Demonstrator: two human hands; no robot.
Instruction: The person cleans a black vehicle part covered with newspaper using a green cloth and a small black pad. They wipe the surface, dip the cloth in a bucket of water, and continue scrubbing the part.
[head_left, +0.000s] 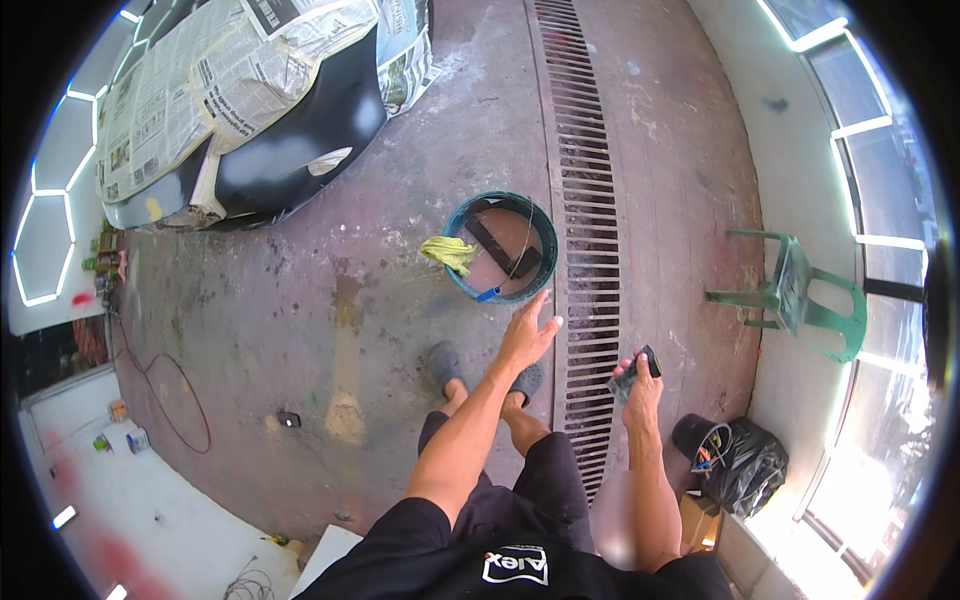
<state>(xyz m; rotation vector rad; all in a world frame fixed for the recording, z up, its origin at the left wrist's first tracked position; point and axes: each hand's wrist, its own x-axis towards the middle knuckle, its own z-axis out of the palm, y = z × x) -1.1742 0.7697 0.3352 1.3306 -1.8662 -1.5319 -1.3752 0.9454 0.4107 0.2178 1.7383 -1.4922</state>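
My left hand (528,332) reaches out beside the near rim of a dark green bucket (548,225), fingers stretched and thumb apart, holding nothing. Whether its fingertips touch the rim I cannot tell. Murky brownish water (518,228) fills part of the bucket, with a long black bar (490,240) in it. A yellow-green cloth (449,253) hangs over the left rim, and a blue handle-like piece (489,295) shows at the near rim. Over the floor grate, my right hand (640,388) is closed around a small black block with a greyish sheet (624,381).
A floor grate (588,210) runs right of the bucket. A green plastic chair (795,290) lies on the right, near a black bag (752,465) and a dark pail (695,437). Far left stands a black car body (300,165) partly covered with newspaper (165,110). A hose (165,372) curls on the floor.
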